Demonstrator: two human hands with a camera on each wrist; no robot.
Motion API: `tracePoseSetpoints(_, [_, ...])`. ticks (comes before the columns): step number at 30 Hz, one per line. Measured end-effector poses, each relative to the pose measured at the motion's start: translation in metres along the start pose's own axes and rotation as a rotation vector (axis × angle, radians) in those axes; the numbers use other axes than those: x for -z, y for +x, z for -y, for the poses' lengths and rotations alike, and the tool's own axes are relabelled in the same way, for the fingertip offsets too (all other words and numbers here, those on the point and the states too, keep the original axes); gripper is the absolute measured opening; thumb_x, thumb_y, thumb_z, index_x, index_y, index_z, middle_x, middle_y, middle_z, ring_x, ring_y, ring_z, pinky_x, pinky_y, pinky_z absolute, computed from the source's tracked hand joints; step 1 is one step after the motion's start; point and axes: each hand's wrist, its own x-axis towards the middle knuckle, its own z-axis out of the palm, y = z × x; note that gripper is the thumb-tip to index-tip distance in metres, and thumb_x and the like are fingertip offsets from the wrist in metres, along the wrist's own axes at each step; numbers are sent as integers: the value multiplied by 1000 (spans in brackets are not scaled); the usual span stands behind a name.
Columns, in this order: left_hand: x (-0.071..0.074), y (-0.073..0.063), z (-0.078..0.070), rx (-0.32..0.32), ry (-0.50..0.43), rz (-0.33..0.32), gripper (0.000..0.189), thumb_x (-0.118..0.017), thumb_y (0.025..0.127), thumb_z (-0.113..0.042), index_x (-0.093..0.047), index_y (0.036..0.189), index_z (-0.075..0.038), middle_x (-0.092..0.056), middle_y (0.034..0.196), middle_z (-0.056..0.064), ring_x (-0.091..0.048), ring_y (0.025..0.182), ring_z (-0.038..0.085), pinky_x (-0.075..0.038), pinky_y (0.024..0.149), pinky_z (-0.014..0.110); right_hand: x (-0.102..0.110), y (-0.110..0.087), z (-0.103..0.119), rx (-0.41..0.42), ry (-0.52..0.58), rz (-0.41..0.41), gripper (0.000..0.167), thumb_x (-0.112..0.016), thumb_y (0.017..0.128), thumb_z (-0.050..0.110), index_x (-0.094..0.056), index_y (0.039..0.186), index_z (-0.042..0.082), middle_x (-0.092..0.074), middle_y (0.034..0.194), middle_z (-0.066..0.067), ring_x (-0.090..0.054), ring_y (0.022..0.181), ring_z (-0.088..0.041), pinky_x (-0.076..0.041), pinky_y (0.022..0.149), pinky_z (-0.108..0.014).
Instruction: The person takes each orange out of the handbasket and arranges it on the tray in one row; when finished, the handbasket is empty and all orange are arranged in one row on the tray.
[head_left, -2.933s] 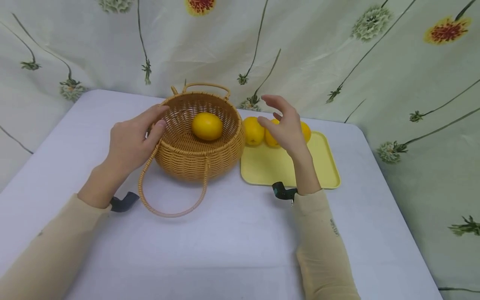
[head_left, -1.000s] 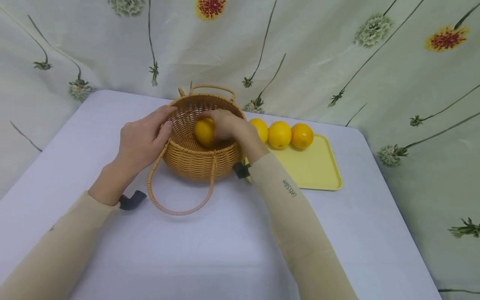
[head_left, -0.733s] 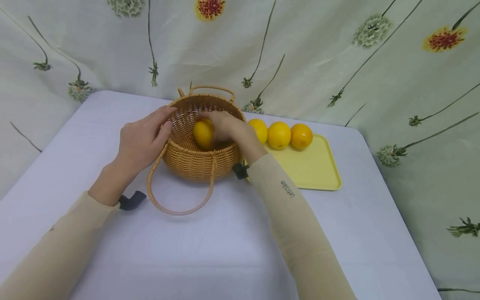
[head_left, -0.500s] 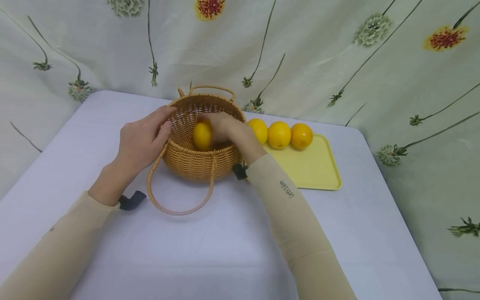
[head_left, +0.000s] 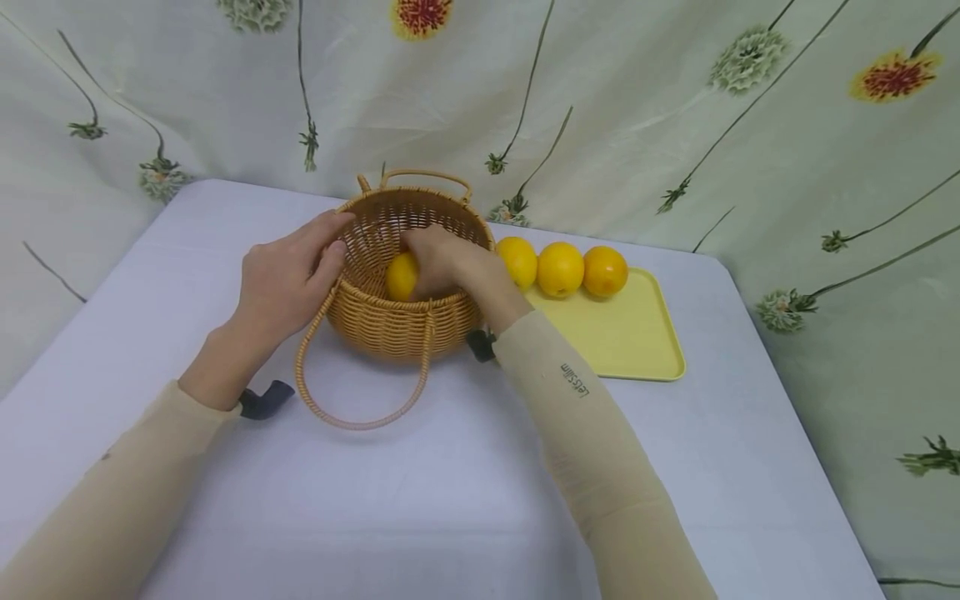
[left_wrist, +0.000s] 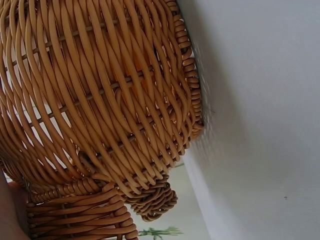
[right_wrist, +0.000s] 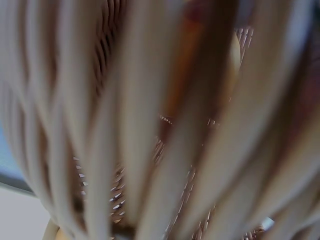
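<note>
A round wicker basket (head_left: 382, 331) stands on the table; its woven side (left_wrist: 100, 90) fills most of the left wrist view. My left hand (head_left: 277, 279) grips the basket's left rim, thumb and fingers bent over the edge. My right hand (head_left: 446, 258) reaches down inside the basket, its fingers curled over an orange (head_left: 401, 277) near the bottom. The far fingertips are hidden behind the fruit. In the right wrist view, blurred wicker strands (right_wrist: 145, 125) stand close to the camera, with a patch of the orange (right_wrist: 182, 70) showing through a gap.
A yellow tray (head_left: 622, 337) lies right of the basket, with three oranges (head_left: 561, 268) in a row along its far edge. One basket handle (head_left: 360, 425) droops toward me on the white-covered table (head_left: 375, 517); the other handle (head_left: 427, 174) stands up behind.
My right hand has gone from above the tray's oranges into the basket and onto the orange. That orange has shifted slightly lower and toward me. The left hand keeps its grip on the rim.
</note>
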Motion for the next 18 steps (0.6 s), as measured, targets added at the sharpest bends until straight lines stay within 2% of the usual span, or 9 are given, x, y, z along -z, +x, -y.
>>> tracePoseSetpoints(4, [-1, 1, -1, 2, 1, 3, 45, -42, 106, -26, -65, 141, -11, -74, 130, 13, -44, 48, 22, -30, 43, 34, 1, -2, -2, 12, -23, -23, 63, -83, 84, 38, -55, 133, 11, -62, 123, -3, -57, 110, -18, -50, 96, -32])
tracePoseSetpoints(7, [-1, 2, -2, 1, 3, 1, 44, -42, 106, -26, -65, 141, -11, -74, 131, 13, -46, 48, 23, -30, 44, 34, 2, -4, -3, 12, -22, -56, 60, -83, 81, 40, -54, 125, 11, -61, 115, -3, -57, 104, -20, -51, 88, -31])
tracePoseSetpoints(14, [-1, 2, -3, 10, 4, 9, 45, -42, 106, -26, -65, 142, -10, -71, 136, 13, -51, 50, 26, -30, 43, 33, 7, -16, -6, 22, 86, -227, 75, -86, 75, 40, -50, 134, 11, -62, 115, -3, -60, 101, -19, -52, 85, -29])
tracePoseSetpoints(18, [-1, 1, -2, 10, 7, 4, 45, -42, 106, -25, -65, 142, -10, -71, 136, 13, -49, 49, 26, -30, 43, 34, 8, -27, -7, 53, 145, -335, 81, -85, 75, 40, -50, 142, 9, -64, 122, -4, -60, 104, -19, -52, 89, -30])
